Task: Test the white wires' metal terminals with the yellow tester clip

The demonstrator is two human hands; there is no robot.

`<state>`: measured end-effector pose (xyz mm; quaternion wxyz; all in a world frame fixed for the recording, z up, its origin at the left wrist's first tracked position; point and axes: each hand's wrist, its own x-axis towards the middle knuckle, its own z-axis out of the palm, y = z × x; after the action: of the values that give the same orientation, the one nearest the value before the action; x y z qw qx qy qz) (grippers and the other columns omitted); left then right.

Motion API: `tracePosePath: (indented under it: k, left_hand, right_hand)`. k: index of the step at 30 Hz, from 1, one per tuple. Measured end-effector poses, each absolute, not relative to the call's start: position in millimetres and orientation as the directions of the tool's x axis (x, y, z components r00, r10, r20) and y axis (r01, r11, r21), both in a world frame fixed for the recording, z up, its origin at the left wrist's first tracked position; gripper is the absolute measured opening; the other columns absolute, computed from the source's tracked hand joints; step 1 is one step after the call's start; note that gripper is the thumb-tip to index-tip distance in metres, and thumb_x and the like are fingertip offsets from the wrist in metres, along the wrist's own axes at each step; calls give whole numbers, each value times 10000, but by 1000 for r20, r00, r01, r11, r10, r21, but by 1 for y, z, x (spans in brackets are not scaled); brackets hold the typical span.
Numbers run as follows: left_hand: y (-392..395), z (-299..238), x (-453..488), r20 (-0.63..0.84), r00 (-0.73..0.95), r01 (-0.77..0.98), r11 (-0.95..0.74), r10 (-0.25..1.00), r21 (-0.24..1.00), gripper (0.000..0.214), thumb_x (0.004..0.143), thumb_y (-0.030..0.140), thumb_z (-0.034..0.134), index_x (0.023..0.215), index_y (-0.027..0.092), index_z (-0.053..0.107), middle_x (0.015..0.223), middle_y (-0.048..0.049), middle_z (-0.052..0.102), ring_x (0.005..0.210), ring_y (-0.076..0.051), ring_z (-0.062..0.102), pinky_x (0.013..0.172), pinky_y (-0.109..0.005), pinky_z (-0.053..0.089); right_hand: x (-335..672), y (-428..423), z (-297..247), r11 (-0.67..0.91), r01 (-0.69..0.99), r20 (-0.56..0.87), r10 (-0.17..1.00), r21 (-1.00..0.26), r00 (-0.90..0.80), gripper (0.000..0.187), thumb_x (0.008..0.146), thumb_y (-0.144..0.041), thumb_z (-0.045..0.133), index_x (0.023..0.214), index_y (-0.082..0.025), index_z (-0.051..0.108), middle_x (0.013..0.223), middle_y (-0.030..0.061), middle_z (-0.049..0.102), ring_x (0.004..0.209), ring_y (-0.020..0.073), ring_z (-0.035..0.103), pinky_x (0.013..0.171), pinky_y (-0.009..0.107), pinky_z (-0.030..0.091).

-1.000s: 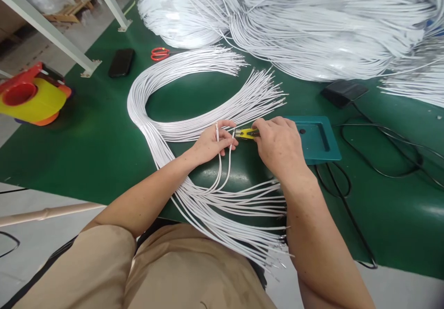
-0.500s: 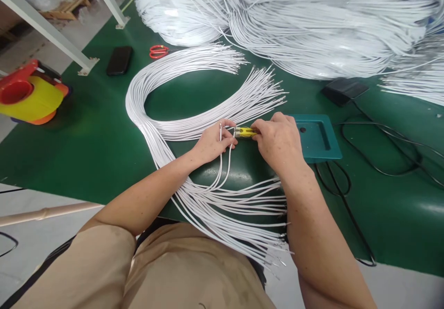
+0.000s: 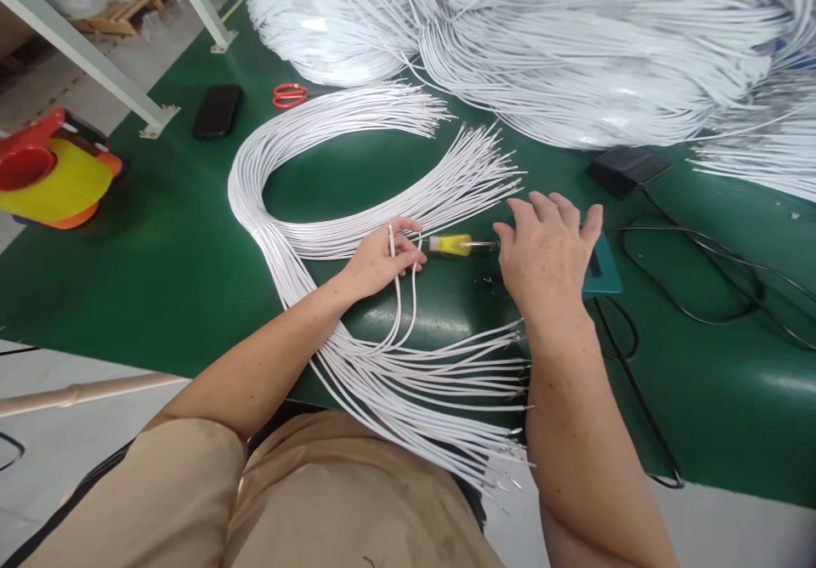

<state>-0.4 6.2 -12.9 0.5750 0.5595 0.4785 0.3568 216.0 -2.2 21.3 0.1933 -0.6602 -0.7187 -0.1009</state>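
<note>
My left hand (image 3: pixel 381 260) is closed round two white wires (image 3: pixel 413 296), whose tips stick up between and beside the fingers. Just right of those fingers, a yellow-handled screwdriver (image 3: pixel 454 245) lies on the green table, its metal shaft pointing right. My right hand (image 3: pixel 546 249) is spread open above the table near the shaft's end, with nothing visible in it. Below both hands, a loose fan of white wires (image 3: pixel 439 372) with metal ends reaches toward my right forearm. A curved bundle of white wires (image 3: pixel 255 168) lies beyond my left hand.
A teal tray (image 3: pixel 610 275) is partly hidden behind my right hand. Large heaps of white wire (image 3: pixel 574 49) fill the back. Red-handled scissors (image 3: pixel 290 95), a black phone-like object (image 3: pixel 218 111), a yellow-and-red tape dispenser (image 3: pixel 60 173) and a black box with cables (image 3: pixel 628 168) also lie around.
My right hand has let go of the yellow-handled screwdriver, opened and moved right, covering more of the tray. My left hand has shifted slightly left, still with the wires.
</note>
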Motion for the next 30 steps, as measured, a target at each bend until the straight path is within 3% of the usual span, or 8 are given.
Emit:
tracePosePath:
  k: [4,9,13,17,20,23,26,30]
  left_hand:
    - [7,-11,-2,-137,336,33,134,932,990,477,735,243,715,1173,144,556,742,-7,670,686,-133,662,557,-202,437]
    - [8,-10,-2,-122,374,-55,153,919,987,346,717,350,759,959,132,642,710,-2,629,602,-79,553,558,-197,416]
    - [8,-5,-6,-163,415,-2,181,895,984,358,754,353,730,1040,151,654,894,-43,671,776,-114,604,643,-205,444]
    - [7,-1,-8,-243,445,97,223,862,970,349,746,332,737,1027,139,663,816,-18,654,700,-91,590,674,-221,450]
    - [6,-2,-7,-236,446,82,223,864,971,422,712,328,769,1064,140,632,733,16,626,636,-82,587,670,-228,460]
    - [6,-4,-6,-187,408,10,201,894,980,511,699,325,781,1133,147,579,750,16,633,637,-88,604,666,-231,480]
    - [4,-4,-4,-166,383,-38,195,909,980,612,677,297,802,1205,158,527,765,19,631,646,-91,611,666,-233,495]
    - [-4,-2,4,-115,435,-48,150,893,987,710,625,213,834,1250,180,497,860,-6,658,770,-119,649,762,-261,525]
  right_hand:
    - [205,-7,34,343,890,424,884,-299,-198,272,936,-290,466,1077,-173,668,1123,137,674,1099,296,537,945,462,392]
    - [174,-21,41,655,540,206,716,-528,-667,181,902,-236,545,847,-191,712,904,70,704,921,197,592,844,315,442]
    - [161,-31,44,540,691,-136,732,-480,-667,195,874,-249,567,779,-166,716,861,107,701,874,218,619,762,304,443]
    - [168,-31,51,233,720,-498,584,-654,-641,263,875,-281,528,692,-174,683,656,44,691,535,141,576,544,254,398]
    - [176,-24,52,51,650,-437,699,-759,-566,309,888,-314,502,670,-167,664,597,20,675,460,106,533,517,240,391]
    - [179,-17,48,55,575,-181,921,-816,-346,280,852,-377,577,692,-169,677,586,3,661,521,107,549,570,241,403]
    - [177,-13,45,59,467,-43,978,-883,-205,249,797,-415,645,785,-173,704,658,2,679,580,116,565,598,249,416]
    - [175,-12,41,50,379,-22,983,-924,-183,234,819,-380,608,851,-181,729,725,10,699,606,121,579,620,260,434]
